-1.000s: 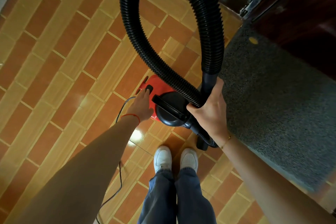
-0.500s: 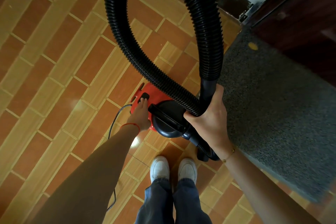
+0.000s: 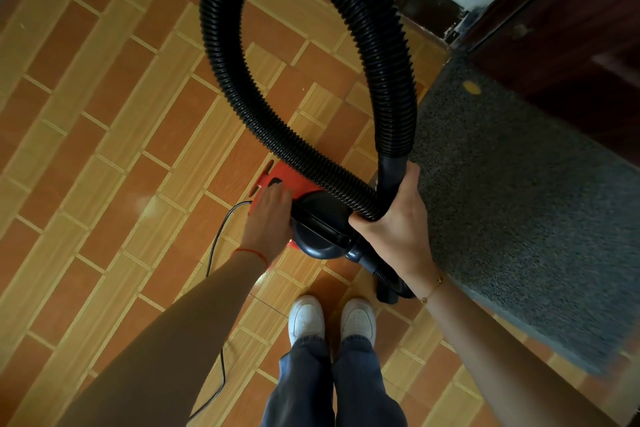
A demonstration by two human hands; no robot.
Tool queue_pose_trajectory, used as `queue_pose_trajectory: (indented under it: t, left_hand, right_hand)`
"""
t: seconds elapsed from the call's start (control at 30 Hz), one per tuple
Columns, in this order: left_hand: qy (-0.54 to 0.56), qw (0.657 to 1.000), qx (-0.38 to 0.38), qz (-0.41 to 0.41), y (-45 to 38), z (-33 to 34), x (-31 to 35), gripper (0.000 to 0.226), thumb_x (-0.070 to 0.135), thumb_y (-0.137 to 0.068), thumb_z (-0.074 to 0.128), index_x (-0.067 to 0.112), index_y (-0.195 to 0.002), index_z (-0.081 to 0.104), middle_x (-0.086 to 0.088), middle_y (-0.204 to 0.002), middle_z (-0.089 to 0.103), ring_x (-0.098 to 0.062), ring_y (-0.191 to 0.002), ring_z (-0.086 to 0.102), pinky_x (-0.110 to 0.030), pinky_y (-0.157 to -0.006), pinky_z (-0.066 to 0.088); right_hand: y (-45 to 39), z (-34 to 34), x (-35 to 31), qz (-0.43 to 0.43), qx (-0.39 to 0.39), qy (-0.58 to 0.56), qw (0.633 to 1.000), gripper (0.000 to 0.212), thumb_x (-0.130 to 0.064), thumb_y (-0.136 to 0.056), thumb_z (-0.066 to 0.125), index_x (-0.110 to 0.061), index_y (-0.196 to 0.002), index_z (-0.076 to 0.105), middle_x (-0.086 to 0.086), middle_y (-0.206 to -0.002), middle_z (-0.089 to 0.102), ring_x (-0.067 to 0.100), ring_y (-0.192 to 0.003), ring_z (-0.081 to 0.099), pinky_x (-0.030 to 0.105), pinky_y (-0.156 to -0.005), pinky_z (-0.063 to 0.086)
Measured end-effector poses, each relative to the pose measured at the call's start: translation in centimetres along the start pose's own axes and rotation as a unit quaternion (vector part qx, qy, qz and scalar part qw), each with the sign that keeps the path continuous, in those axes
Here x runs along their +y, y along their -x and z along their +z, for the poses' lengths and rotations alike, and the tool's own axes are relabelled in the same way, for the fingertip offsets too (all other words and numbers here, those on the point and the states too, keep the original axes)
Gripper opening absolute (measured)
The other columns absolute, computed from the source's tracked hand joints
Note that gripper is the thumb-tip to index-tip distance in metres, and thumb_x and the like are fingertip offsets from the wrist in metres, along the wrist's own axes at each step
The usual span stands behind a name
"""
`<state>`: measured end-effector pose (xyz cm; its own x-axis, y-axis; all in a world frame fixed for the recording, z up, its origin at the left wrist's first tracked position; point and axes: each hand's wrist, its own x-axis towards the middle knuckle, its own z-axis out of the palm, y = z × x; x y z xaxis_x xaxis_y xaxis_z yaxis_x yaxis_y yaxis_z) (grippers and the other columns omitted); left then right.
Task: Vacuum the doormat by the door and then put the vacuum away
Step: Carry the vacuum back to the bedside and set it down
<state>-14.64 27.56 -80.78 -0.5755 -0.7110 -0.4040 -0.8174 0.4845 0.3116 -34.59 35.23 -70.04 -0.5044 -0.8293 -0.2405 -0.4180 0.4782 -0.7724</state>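
both hands busy: right hand (image 3: 394,218) grips hose (image 3: 221,55); left hand (image 3: 268,215) flat on vacuum (image 3: 294,180).

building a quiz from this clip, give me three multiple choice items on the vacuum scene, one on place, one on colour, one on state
1. Where does the doormat lie relative to the vacuum cleaner?
A. to its right, by the door
B. under it
C. behind the person's feet

2. What colour is the vacuum cleaner's body?
A. blue
B. red
C. white

3. What is the right hand doing?
A. hanging idle
B. gripping the hose
C. pressing flat on the doormat

Answers: 1 A, the grey mat sits right of the vacuum cleaner along the dark door. 2 B, the shell under the left hand is red. 3 B, its fingers wrap the black hose end.
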Motion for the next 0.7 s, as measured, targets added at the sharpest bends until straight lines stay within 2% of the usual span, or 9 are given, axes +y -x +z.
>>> queue_pose_trajectory:
  t: [0.07, 0.13, 0.23, 0.3, 0.4, 0.6, 0.7]
  left_hand:
    - [-0.031, 0.996, 0.012, 0.085, 0.1, -0.2, 0.9, 0.055, 0.018, -0.074, 0.077, 0.012, -0.124, 0.054, -0.007, -0.122, 0.057, -0.027, -0.114, 0.052, -0.041, -0.100, 0.046]
    - [-0.053, 0.990, 0.008, 0.133, -0.1, -0.1, 1.7, 0.048, 0.013, -0.069, 0.079, 0.010, -0.113, 0.060, -0.008, -0.111, 0.061, -0.028, -0.104, 0.057, -0.039, -0.094, 0.050]
    - [-0.112, 0.978, -0.032, 0.173, -0.4, -0.2, 3.0, 0.032, 0.015, -0.078, 0.074, 0.013, -0.108, 0.062, -0.004, -0.101, 0.065, -0.025, -0.096, 0.060, -0.034, -0.095, 0.045]
    - [-0.142, 0.975, -0.060, 0.158, -0.6, -0.1, 3.5, 0.029, 0.017, -0.089, 0.063, 0.014, -0.117, 0.058, -0.003, -0.110, 0.063, -0.024, -0.104, 0.056, -0.032, -0.101, 0.037]
    - [-0.178, 0.971, -0.085, 0.134, -0.7, -0.2, 3.9, 0.032, 0.017, -0.093, 0.057, 0.016, -0.124, 0.051, -0.003, -0.117, 0.059, -0.023, -0.109, 0.053, -0.032, -0.102, 0.035]
    - [-0.171, 0.977, -0.105, 0.077, 1.8, -1.6, 4.6, 0.026, 0.022, -0.095, 0.054, 0.019, -0.121, 0.049, -0.002, -0.112, 0.058, -0.022, -0.105, 0.052, -0.032, -0.097, 0.037]
    - [-0.149, 0.981, -0.112, 0.048, 3.9, -4.2, 5.5, 0.023, 0.021, -0.097, 0.048, 0.017, -0.119, 0.048, -0.006, -0.112, 0.057, -0.025, -0.106, 0.051, -0.034, -0.092, 0.037]
  right_hand:
    - [0.1, -0.2, 0.0, 0.001, -0.003, -0.001, 1.000, 0.076, -0.018, -0.058, 0.081, -0.020, -0.119, 0.035, 0.001, -0.099, 0.058, 0.012, -0.088, 0.062, 0.023, -0.076, 0.055]
    - [0.2, -0.4, 0.0, -0.001, -0.005, -0.004, 1.000, 0.075, -0.018, -0.059, 0.080, -0.020, -0.118, 0.035, 0.001, -0.098, 0.058, 0.013, -0.087, 0.062, 0.026, -0.075, 0.055]
    - [0.5, -0.8, 0.2, -0.006, -0.008, -0.006, 1.000, 0.075, -0.018, -0.059, 0.080, -0.018, -0.119, 0.035, 0.002, -0.098, 0.057, 0.014, -0.087, 0.062, 0.028, -0.074, 0.056]
    - [0.6, -0.9, 0.2, -0.007, -0.010, -0.006, 1.000, 0.075, -0.018, -0.060, 0.080, -0.019, -0.120, 0.035, 0.002, -0.098, 0.057, 0.014, -0.086, 0.061, 0.027, -0.073, 0.056]
    - [1.0, -1.2, 0.2, -0.015, -0.011, -0.005, 1.000, 0.074, -0.017, -0.061, 0.079, -0.020, -0.119, 0.033, 0.003, -0.098, 0.056, 0.015, -0.086, 0.061, 0.023, -0.071, 0.055]
    - [1.7, -3.4, -1.7, -0.043, -0.027, -0.006, 0.999, 0.073, -0.015, -0.064, 0.080, -0.017, -0.120, 0.033, 0.004, -0.096, 0.055, 0.014, -0.087, 0.061, 0.019, -0.073, 0.053]
    - [2.1, -5.4, -4.3, -0.065, -0.047, -0.001, 0.997, 0.071, -0.017, -0.064, 0.080, -0.019, -0.117, 0.033, 0.004, -0.095, 0.055, 0.014, -0.084, 0.060, 0.016, -0.066, 0.051]
